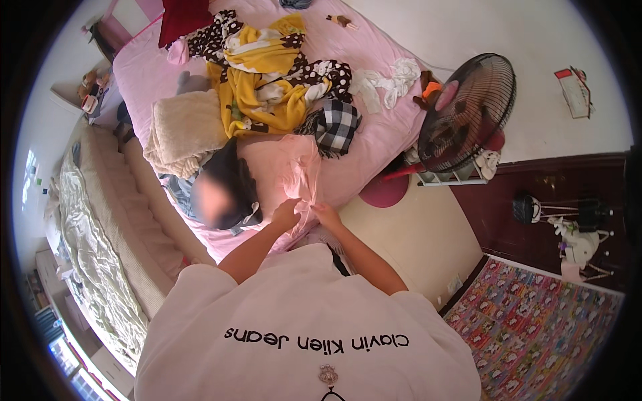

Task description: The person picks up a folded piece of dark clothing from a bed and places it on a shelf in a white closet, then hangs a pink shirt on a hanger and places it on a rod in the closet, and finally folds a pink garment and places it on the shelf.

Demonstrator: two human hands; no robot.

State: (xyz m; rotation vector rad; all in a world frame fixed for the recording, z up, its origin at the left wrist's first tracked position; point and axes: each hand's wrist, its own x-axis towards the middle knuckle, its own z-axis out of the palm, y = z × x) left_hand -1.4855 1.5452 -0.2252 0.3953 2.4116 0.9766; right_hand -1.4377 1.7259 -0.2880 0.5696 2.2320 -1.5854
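Observation:
A peach-pink garment [294,164] of thin cloth lies spread over the near edge of the bed, its near end bunched up. My left hand [286,215] has its fingers closed on this near end. Just to its right, my right hand [326,216] pinches the same cloth, with a small gap between the hands. Left of the garment is a dark piece of clothing [242,175], partly lost in a blurred patch. Beyond it, a folded beige blanket [187,123] rests on the bed. A black-and-white checked cloth [338,127] lies beyond the garment to the right.
The pink-sheeted bed [381,60] also carries a yellow and brown patterned blanket [267,93] and crumpled white cloth [394,80]. A black and red fan [468,113] stands off the bed's right side, above a round magenta object [386,192]. A patterned mat [535,327] covers the lower right.

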